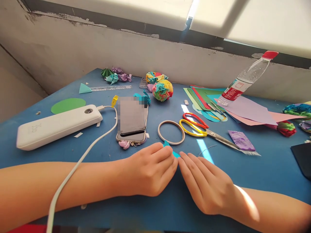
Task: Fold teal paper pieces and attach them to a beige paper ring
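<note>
Between my two hands, low over the blue table, is a small folded piece of turquoise paper (175, 154). My left hand (152, 168) is closed round it, so only a tip and an edge of the paper show. The fingers of my right hand (206, 183) are pressed together, their tips pinching the paper's right end. How the paper is folded underneath is hidden by the fingers. Just beyond the hands lie a roll of tape (158, 131) and scissors (212, 134) with red and yellow handles.
A white power bank (58, 127) lies left, its cable (85, 155) crossing my left forearm. Behind are a phone (132, 119), a swirled paper ball (162, 90) and a ruler (111, 88). Coloured paper sheets (252, 106) and a water bottle (239, 85) stand right, near a purple packet (241, 140).
</note>
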`<move>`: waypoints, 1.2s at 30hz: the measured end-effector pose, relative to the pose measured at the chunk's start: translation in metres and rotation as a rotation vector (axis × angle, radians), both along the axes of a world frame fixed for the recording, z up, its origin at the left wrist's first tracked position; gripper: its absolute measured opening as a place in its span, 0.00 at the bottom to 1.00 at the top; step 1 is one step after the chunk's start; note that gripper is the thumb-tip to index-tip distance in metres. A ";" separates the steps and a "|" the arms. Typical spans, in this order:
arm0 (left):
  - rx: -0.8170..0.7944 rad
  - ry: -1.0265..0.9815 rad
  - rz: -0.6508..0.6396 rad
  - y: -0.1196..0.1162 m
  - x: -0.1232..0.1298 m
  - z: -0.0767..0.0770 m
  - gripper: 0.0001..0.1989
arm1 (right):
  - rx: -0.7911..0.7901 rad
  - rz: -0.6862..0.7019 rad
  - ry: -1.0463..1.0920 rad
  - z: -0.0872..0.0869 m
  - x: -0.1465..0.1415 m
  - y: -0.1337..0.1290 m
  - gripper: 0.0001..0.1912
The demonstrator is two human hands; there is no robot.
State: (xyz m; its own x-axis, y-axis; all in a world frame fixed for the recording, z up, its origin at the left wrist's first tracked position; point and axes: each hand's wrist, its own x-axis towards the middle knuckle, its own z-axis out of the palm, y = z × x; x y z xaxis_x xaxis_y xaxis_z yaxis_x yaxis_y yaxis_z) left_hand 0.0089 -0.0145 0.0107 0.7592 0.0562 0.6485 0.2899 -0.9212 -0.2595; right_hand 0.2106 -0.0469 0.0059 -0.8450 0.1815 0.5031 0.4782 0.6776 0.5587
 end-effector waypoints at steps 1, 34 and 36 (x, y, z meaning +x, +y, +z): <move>-0.002 0.001 0.004 -0.001 0.000 0.000 0.14 | 0.004 -0.007 -0.009 0.000 0.000 0.000 0.12; -0.110 -0.032 0.024 0.003 -0.003 -0.005 0.07 | -0.039 0.012 0.035 0.006 0.000 -0.002 0.15; -0.118 -0.032 0.015 0.003 -0.004 -0.005 0.07 | -0.020 -0.006 0.028 0.006 -0.001 -0.002 0.15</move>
State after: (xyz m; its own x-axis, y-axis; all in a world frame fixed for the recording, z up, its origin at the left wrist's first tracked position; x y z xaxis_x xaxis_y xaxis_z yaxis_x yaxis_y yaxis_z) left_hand 0.0050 -0.0113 0.0061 0.7363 0.1449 0.6609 0.3107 -0.9401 -0.1401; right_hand 0.2093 -0.0493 0.0118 -0.8295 0.1969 0.5226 0.4975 0.6856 0.5315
